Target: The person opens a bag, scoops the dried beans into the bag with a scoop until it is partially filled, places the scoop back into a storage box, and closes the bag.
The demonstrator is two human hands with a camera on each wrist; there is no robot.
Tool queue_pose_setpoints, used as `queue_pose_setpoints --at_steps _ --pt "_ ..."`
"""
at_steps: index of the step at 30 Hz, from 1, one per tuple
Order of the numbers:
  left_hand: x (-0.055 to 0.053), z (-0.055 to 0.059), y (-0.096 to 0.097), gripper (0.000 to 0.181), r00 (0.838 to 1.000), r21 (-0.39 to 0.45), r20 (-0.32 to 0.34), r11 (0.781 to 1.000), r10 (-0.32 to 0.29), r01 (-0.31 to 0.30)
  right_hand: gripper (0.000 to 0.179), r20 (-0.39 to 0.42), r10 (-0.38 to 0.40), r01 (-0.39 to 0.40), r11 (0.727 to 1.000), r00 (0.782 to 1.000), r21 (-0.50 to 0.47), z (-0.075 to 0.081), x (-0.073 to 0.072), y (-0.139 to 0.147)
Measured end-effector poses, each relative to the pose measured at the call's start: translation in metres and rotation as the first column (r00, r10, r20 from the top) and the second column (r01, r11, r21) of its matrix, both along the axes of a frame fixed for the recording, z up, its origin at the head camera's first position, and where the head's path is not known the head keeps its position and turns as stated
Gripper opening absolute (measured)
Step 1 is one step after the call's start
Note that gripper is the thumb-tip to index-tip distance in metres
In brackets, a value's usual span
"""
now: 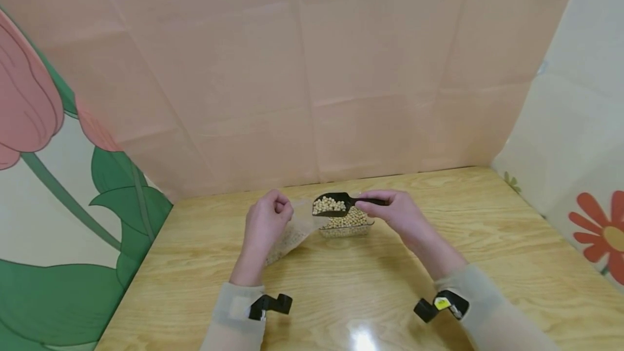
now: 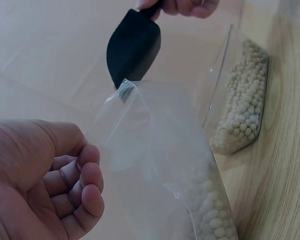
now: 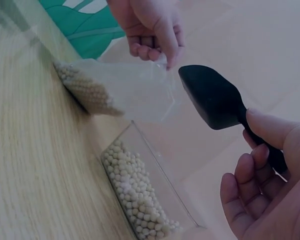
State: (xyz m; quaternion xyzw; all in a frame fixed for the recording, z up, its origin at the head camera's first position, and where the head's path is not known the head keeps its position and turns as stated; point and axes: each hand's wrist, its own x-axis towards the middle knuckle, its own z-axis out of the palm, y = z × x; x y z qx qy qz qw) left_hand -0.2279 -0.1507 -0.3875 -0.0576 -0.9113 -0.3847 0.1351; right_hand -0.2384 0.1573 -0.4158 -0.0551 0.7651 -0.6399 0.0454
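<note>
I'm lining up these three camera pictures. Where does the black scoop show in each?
Head: black scoop just right of and below centre.
Left wrist: black scoop at the top, slightly left of centre.
Right wrist: black scoop right of centre.
Shared landmark: the clear box.

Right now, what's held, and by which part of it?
Right grip: black scoop, by its handle. Left grip: translucent bag, pinched at its upper edge.

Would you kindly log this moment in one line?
left hand: pinches bag; right hand: holds black scoop; scoop: holds pale beans; clear box: beans inside
</note>
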Motion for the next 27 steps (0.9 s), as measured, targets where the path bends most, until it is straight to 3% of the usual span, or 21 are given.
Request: queue_pose_setpoints --at_steps 20,27 --pt "-0.001 -0.001 -0.001 0.005 1.0 0.001 -0.01 1.0 -0.007 0.007 0.039 -0.049 -0.022 0.027 0.994 0.999 0.105 -0.004 0.009 -0.024" --pt "-0.001 0.0 -0.001 0.004 1.0 0.008 -0.008 1.0 -0.016 0.016 0.037 -0.076 0.004 0.012 0.978 0.997 0.21 0.002 0.006 -0.03"
